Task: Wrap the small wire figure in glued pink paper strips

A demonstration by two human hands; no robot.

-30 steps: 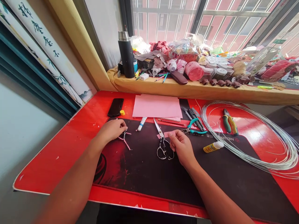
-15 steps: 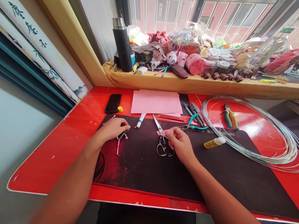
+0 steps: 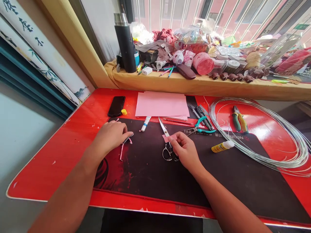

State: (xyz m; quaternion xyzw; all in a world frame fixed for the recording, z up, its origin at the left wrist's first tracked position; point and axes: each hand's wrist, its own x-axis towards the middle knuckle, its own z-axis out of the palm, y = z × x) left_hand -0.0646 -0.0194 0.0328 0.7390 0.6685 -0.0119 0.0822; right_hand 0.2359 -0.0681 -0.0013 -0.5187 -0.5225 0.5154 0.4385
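Observation:
Between the thumb and fingers of my right hand (image 3: 186,147) is a small pink paper piece (image 3: 166,138), over the middle of the scissors (image 3: 167,152). The scissors lie on the dark desk mat (image 3: 155,174) with their blades pointing away from me. My left hand (image 3: 113,135) is closed on a small wire figure (image 3: 121,151) with pink-wrapped limbs at the mat's left side. Most of the figure is hidden beneath that hand. Between the hands and farther back lies a white tube (image 3: 146,123).
Pink paper sheets (image 3: 162,104) lie at the back, beside a phone (image 3: 116,106) and a yellow cap (image 3: 124,112). To the right are teal-handled pliers (image 3: 201,126), cutters (image 3: 203,116), a glue stick (image 3: 222,146), a wire coil (image 3: 289,161) and green-yellow pliers (image 3: 240,120).
My right hand has shifted slightly left, bringing the pink paper piece farther across the scissors. The left hand stays on the wire figure. The whole view has shifted a little.

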